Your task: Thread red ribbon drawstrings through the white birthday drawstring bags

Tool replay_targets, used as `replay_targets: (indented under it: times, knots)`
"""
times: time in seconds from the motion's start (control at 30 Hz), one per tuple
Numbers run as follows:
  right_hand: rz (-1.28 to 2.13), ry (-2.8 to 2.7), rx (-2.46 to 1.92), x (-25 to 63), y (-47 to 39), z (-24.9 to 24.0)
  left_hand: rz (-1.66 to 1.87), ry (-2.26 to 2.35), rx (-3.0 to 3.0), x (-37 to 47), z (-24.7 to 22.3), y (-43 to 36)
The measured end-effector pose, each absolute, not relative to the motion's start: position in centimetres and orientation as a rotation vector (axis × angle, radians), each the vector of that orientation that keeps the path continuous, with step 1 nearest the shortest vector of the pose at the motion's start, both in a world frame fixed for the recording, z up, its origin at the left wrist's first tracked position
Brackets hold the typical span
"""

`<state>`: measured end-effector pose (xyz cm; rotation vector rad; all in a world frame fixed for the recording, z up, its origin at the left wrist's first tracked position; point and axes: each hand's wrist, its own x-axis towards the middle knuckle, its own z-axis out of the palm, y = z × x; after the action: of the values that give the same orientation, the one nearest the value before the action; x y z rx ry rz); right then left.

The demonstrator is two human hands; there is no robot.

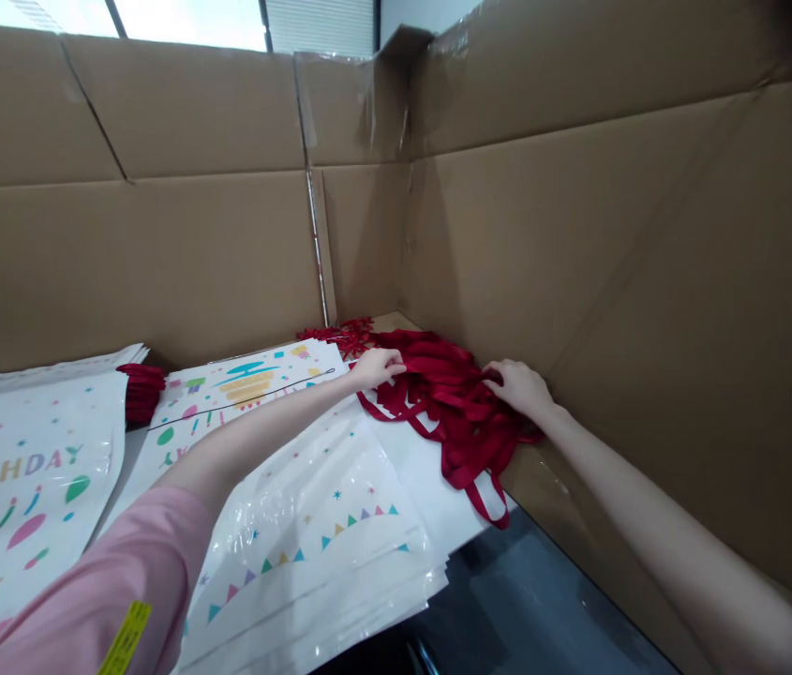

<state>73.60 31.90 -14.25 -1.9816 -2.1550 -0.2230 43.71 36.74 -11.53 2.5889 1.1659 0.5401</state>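
A tangled heap of red ribbon (448,375) lies by the box corner, with loops hanging over the table's edge. My left hand (378,367) is at the heap's left side, its fingers closed on the ribbon. At the right side, my right hand (518,386) pinches ribbon between thumb and fingers. Below my left forearm lies a stack of glossy white printed bags (325,525) with coloured bunting and stars. A long thin wire with a looped end (283,384) lies across another printed stack (247,375), partly behind my left arm.
Tall cardboard walls (213,253) stand behind and to the right. Thin red cords (350,337) are bunched at the back. At the left are more birthday-printed bags (22,469) and a red bundle (142,394). A dark surface (543,591) shows below the table's edge.
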Motion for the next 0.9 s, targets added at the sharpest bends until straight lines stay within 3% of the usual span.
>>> replay_targets:
  times: [0.23,0.47,0.73,0.9]
  knots:
    - [-0.219,-2.115,-1.965,72.8,31.0,-13.7,0.755,1.110,2.425,40.0,-7.5,37.0]
    - [-0.154,-2.131,-1.706,72.5,29.5,-12.5,0.758,1.205,2.421,38.1,-6.5,36.7]
    - [0.301,-2.367,-1.464,73.3,28.5,-11.8,0.537,1.508,2.435,36.7,-7.8,37.2]
    - [0.076,-2.490,-1.557,73.1,29.3,-11.8,0.462,1.588,2.462,37.5,-8.0,37.1]
